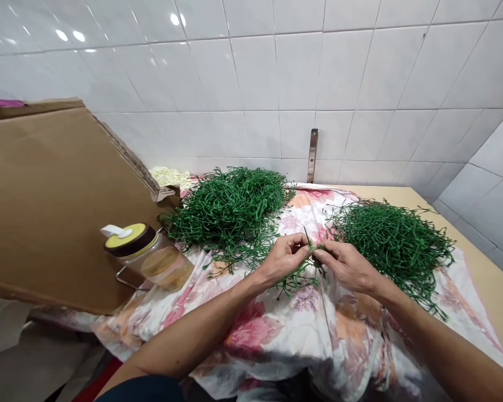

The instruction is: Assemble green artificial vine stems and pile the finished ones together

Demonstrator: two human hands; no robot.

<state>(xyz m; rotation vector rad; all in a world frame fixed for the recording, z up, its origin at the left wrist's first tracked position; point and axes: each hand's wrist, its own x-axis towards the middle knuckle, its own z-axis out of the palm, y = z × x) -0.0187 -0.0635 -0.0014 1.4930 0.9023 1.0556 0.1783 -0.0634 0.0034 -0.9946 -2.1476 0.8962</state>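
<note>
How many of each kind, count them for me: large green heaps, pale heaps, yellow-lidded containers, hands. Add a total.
Large green heaps: 2
Pale heap: 1
Yellow-lidded container: 1
Hands: 2
Total: 6

Left heap (230, 206) and right heap (394, 237) flank passable cloth (304, 200).

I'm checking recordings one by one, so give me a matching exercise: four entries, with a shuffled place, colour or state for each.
Column one
1. Clear jar
2. Metal strip
3. Left hand and right hand
4. Cardboard

Column two
A. Brown, at the view's left edge
B. Fingertips pinched at green stems
C. Topped by a yellow lid
D. Upright against the tiled wall

Pairs: 1-C, 2-D, 3-B, 4-A
</note>
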